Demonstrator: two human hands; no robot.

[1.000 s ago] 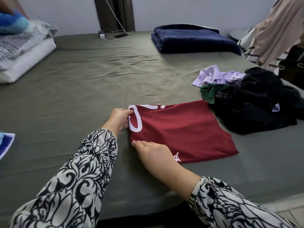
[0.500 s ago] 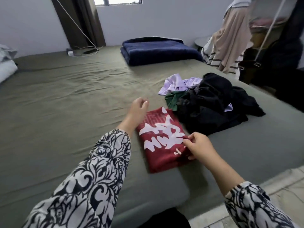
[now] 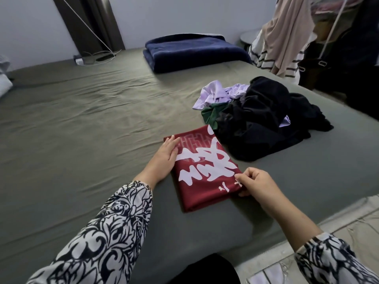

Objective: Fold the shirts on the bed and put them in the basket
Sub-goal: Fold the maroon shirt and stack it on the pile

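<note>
Red shirt (image 3: 205, 171) folded into a narrow rectangle on the bed (image 3: 92, 124), white print facing up, lying between my two hands. My left hand (image 3: 164, 158) rests flat on its left edge, fingers straight, grip spread and pressing the cloth. My right hand (image 3: 256, 185) is at the shirt's right edge, near corner, grip pinching the fabric between thumb and fingertips. Just beyond my right hand: unfolded pile (image 3: 262, 119) of black, green and lilac clothes, its near edge touching the shirt's far right corner. Far past both hands, a folded navy blanket (image 3: 194, 51). Basket not in view. Patterned sleeves on both arms.
</note>
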